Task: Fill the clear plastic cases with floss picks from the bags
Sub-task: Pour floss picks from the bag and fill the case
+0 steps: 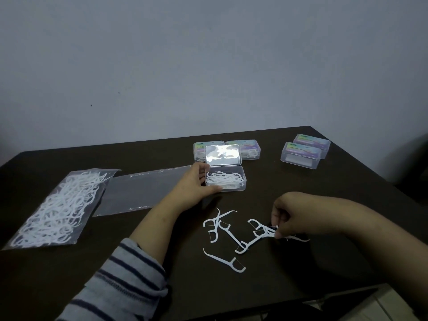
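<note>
Lying at the left of the dark table point(324, 181) is a full bag point(58, 209) of floss picks, with an empty bag point(139, 191) beside it. The left hand point(196, 181) is holding the open clear case point(225, 179), its fingers spread around the left end. Loose floss picks point(222, 228) are lying nearer, and the right hand point(289, 216) is pinching several with its fingers pressed together.

Loose floss picks point(225, 230) before open case point(225, 179)
</note>
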